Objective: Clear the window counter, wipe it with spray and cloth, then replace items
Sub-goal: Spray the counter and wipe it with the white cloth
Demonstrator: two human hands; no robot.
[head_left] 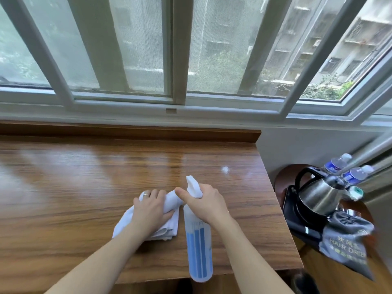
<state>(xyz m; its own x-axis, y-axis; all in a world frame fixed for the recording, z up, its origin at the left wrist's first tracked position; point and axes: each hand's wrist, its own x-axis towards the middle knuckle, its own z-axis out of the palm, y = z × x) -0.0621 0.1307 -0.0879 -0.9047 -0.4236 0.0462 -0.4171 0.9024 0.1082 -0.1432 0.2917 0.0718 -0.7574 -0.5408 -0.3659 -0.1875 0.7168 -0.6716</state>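
cloth (169,221): 1 | spray bottle (198,247): 1 | water bottles (337,163): 2 | kettle (318,194): 1 | bag (345,240): 1

Looks like a hotel or guest room. A glossy wood-grain worktop (106,166) runs directly under a wide bank of white-framed sliding windows (178,60) with mesh screens. Outside: multi-storey apartment blocks and treetops seen from above, so an upper floor in a built-up area. To the right, on a small round dark-wood side table (280,183), stand guest amenities: a stainless electric kettle (318,196) on a black tray (297,219), two sealed water bottles (337,163) with blue labels, and a grey drawstring bag (347,240) printed "HAIR DR…", the kind that holds a supplied hair dryer.
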